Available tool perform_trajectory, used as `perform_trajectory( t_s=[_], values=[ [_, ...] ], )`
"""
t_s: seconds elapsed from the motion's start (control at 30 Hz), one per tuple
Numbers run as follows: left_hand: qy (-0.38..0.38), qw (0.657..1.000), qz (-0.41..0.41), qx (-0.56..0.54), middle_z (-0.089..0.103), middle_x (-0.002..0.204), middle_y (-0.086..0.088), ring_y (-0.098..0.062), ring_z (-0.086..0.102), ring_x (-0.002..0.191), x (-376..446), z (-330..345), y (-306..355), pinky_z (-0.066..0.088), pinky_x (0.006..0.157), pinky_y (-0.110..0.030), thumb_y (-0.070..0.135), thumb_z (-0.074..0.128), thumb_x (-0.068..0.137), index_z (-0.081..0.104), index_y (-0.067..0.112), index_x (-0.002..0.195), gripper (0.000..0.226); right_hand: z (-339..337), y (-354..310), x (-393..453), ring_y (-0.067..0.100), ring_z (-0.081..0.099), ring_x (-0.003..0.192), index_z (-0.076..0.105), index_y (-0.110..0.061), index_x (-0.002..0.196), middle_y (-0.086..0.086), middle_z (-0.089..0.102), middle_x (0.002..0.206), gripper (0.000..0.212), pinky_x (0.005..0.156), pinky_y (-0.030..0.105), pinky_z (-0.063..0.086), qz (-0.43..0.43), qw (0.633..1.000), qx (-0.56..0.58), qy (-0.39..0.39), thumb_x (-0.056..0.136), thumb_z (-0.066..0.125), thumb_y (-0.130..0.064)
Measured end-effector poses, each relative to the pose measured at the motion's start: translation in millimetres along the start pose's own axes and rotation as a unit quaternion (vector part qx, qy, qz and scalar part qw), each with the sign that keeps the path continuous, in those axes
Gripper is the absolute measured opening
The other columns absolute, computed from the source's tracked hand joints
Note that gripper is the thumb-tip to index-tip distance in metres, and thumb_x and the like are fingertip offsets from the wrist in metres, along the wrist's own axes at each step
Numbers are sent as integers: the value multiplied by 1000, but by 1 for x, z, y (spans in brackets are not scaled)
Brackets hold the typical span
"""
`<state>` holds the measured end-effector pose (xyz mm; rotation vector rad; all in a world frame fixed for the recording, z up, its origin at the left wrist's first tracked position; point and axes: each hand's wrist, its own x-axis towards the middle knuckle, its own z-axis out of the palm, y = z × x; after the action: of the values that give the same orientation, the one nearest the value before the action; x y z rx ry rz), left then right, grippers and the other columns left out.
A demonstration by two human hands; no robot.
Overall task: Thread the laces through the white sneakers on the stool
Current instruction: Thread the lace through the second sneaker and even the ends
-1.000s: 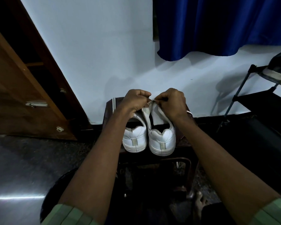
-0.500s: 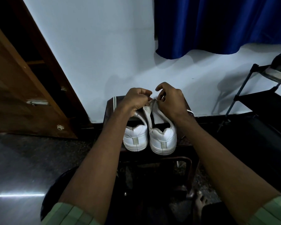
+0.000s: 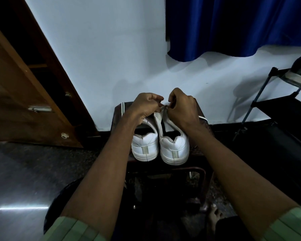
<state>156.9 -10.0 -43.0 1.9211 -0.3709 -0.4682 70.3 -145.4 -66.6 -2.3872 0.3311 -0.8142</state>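
Two white leather sneakers (image 3: 160, 146) stand heels-forward on the dark wooden stool (image 3: 201, 168). Left hand (image 3: 146, 108) and right hand (image 3: 182, 108) both pinch the thin white lace (image 3: 164, 107) above the right sneaker's tongue. Judged mid-threading; next, feed the tip through an eyelet, hidden here.

White sneakers on dark stool, blue curtain behind.

Both sneakers (image 3: 160, 146) white all over, with a paler grey-beige strip down each heel; lace (image 3: 163, 107) off-white. Stool (image 3: 118, 112) dark brown, two thin white stripes at its left edge. Wall (image 3: 102, 49) plain white, black skirting along the bottom. Curtain (image 3: 233, 26) deep blue, no pattern. Door (image 3: 16, 101) brown wood. Sleeves (image 3: 71, 230) light green with faint stripes. Floor (image 3: 24, 171) dark speckled grey. Rack (image 3: 276, 105) black.
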Motion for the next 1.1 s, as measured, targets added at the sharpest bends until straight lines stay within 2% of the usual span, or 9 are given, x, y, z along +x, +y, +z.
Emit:
perform_trajectory(
  t_s=[0.23,0.47,0.57,0.63,0.7,0.8,0.9,1.0,1.1],
  values=[
    [3,1000,-3,-6,79,105,-7,-21,74,106,0,1,0,59,101,-38,-9,69,78,78,16,110,42,11,6,-1,13,52,58,48,-20,82,-6,59,64,23,55,32,31,57,995,71,39,76,70,-13],
    [13,1000,0,-20,81,97,-9,-15,76,92,-2,1,1,61,94,-31,-8,71,80,79,11,109,36,13,15,4,26,60,64,37,-24,67,4,68,67,35,63,41,50,85,990,96,57,73,67,-7],
    [21,999,-5,-26,80,97,-11,-14,75,88,-1,1,1,61,91,-29,-11,68,79,80,9,108,37,14,18,4,27,61,64,39,-21,68,8,69,69,32,61,40,51,106,987,114,50,72,67,-7],
    [23,999,-7,-29,81,95,-11,-14,75,89,-1,1,1,61,90,-28,-12,68,78,80,9,106,37,13,18,4,18,55,58,40,-20,69,9,70,69,31,59,34,48,119,982,137,47,71,68,-6],
    [25,999,-9,-27,81,94,-10,-14,75,88,0,1,1,61,90,-28,-13,68,78,81,9,105,37,12,18,3,5,42,52,40,-20,68,3,63,60,34,52,25,39,120,980,149,52,71,69,-3],
    [27,999,-10,-27,81,93,-9,-13,76,88,1,1,0,61,91,-29,-13,68,77,81,10,103,37,12,16,1,5,37,48,38,-20,66,-10,48,53,38,50,19,33,120,977,169,55,71,71,-1],
    [22,999,-10,-21,81,92,-7,-16,77,93,2,0,0,61,92,-31,-10,70,78,82,12,101,34,14,16,3,10,37,50,39,-18,67,-4,53,56,34,50,25,37,123,979,154,61,71,70,-4],
    [16,999,-12,-31,81,94,-9,-19,76,92,2,-1,-1,62,90,-33,-5,71,85,82,10,101,25,17,19,5,30,55,60,36,-20,66,10,68,66,36,57,38,48,126,982,127,55,69,70,-8],
    [75,997,3,20,81,91,-6,-17,76,92,6,7,-6,61,89,-32,8,75,87,84,11,94,12,20,22,5,22,53,57,34,-19,65,11,70,67,42,58,41,51,129,981,137,45,65,75,-10]
  ],
)
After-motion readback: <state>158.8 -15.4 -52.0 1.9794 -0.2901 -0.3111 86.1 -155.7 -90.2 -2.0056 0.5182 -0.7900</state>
